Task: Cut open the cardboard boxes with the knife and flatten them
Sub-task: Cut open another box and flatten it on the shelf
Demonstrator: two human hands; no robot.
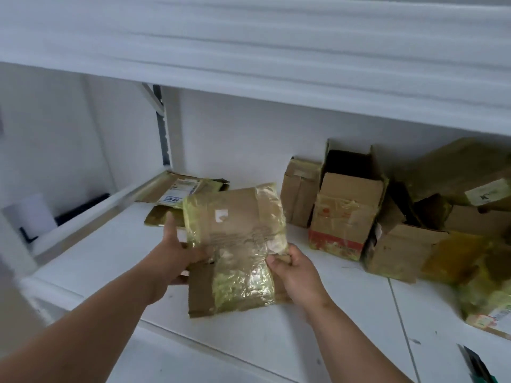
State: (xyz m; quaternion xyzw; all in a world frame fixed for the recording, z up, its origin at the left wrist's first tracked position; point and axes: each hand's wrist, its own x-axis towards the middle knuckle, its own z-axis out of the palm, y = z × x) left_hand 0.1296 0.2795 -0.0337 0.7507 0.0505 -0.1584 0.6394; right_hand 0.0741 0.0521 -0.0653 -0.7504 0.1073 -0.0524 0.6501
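Both hands hold a flattened brown cardboard box wrapped in shiny yellowish tape [235, 244] just above the white shelf [318, 313]. The left hand [177, 255] has its grip curled round the box's left edge, thumb up along the side; the right hand [296, 272] pinches the lower right edge with its fingers pressed together on it. Behind the held box lies a small stack of flattened cardboard pieces [177, 194] at the back left. To the right stand uncut boxes, among them an open brown box with a red band at its base [343, 211].

My worry is the slick tape: it could slide out of that right-hand pinch. The loose brown flap [200, 294] hanging at the bottom may catch the shelf's front edge. The upper shelf [276, 51] hangs low overhead, so lifting room is tight. There is open surface between the stack and the standing boxes. A dark, knife-like tool [477, 364] lies at the far right front, near where an elbow might sweep.
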